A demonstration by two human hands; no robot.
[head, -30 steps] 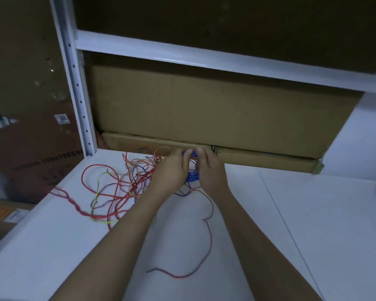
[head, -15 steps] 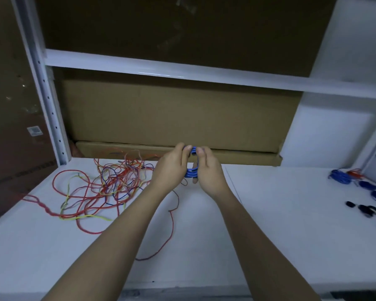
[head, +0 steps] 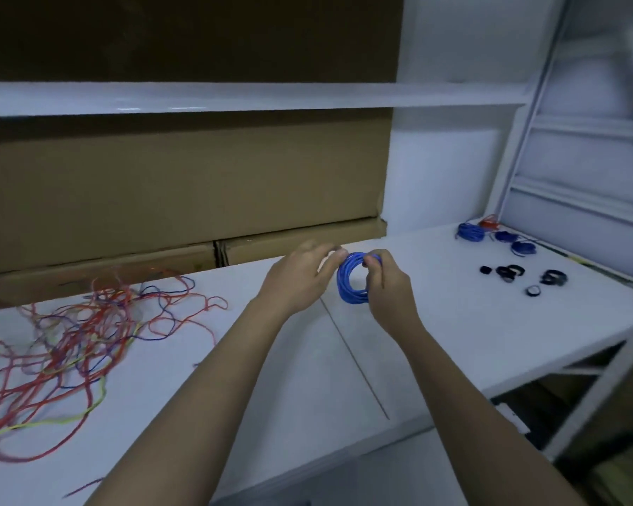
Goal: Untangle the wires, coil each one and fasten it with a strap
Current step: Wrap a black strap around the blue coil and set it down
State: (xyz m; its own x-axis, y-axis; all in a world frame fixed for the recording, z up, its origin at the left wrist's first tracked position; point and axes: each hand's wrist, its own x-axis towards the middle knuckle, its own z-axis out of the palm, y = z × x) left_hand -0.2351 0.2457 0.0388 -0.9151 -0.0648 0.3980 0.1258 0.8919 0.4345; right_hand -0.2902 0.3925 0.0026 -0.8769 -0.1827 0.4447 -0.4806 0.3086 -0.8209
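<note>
A coiled blue wire (head: pixel 349 281) is held up above the white table (head: pixel 307 378) between both hands. My right hand (head: pixel 390 286) pinches the coil at its top right edge, fingers curled round the loops. My left hand (head: pixel 296 277) touches the coil's top left with its fingertips. A tangle of red, blue and yellow wires (head: pixel 77 341) lies on the table to the left. Several black straps (head: pixel 519 277) lie on the table at the right. Finished blue coils (head: pixel 490 235) and a red coil (head: pixel 488 222) sit behind them.
Brown cardboard boxes (head: pixel 180 199) stand along the back of the table under a white shelf (head: pixel 234 98). A white rack frame (head: pixel 527 158) rises at the right. The table's right edge drops off near cardboard stored below (head: pixel 600 432).
My view has swung to the right, bringing the straps and finished coils into sight. Both hands carried the blue coil rightward, away from the tangle, and the coil now shows more fully.
</note>
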